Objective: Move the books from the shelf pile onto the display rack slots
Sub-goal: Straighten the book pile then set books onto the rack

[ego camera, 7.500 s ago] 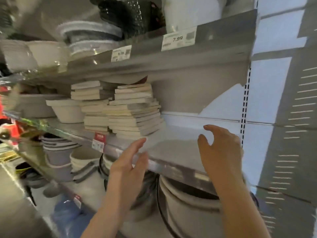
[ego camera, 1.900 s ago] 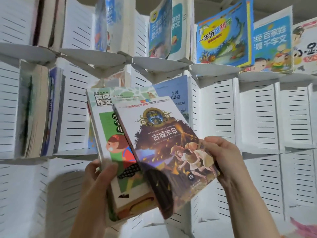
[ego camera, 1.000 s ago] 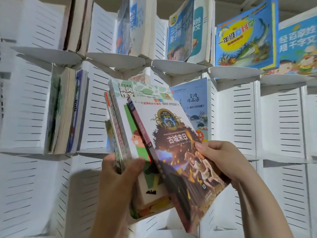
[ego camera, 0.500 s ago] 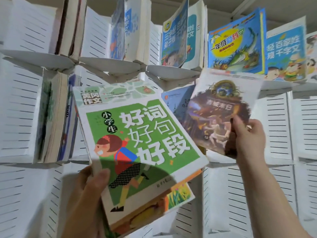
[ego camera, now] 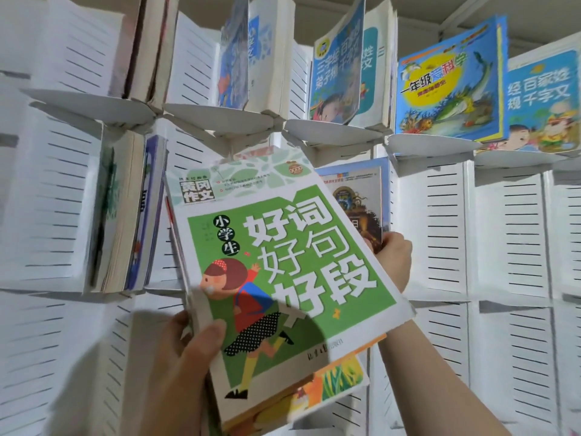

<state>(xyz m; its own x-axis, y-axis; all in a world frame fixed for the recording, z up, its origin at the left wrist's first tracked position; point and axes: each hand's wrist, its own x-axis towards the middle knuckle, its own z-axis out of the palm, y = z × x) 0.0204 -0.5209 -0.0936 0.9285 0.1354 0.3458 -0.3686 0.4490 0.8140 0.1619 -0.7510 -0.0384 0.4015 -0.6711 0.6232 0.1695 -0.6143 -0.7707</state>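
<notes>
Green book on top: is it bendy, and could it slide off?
Probably bendy: the green book looks like a paperback. It could slide: the stack is tilted, the cover looks shiny, and only the left hand thumb pins its corner.

The green book (ego camera: 283, 272) covers most of the dark-covered book (ego camera: 361, 212), the lower books (ego camera: 339, 377), and the fingers of the right hand (ego camera: 394, 262).

Grey ceiling (ego camera: 421, 17) overhead, soft even light

I am observing the left hand (ego camera: 185, 357) and right hand (ego camera: 394, 262) showing bare. Both forearms are showing uncovered down to the lower edge.
</notes>
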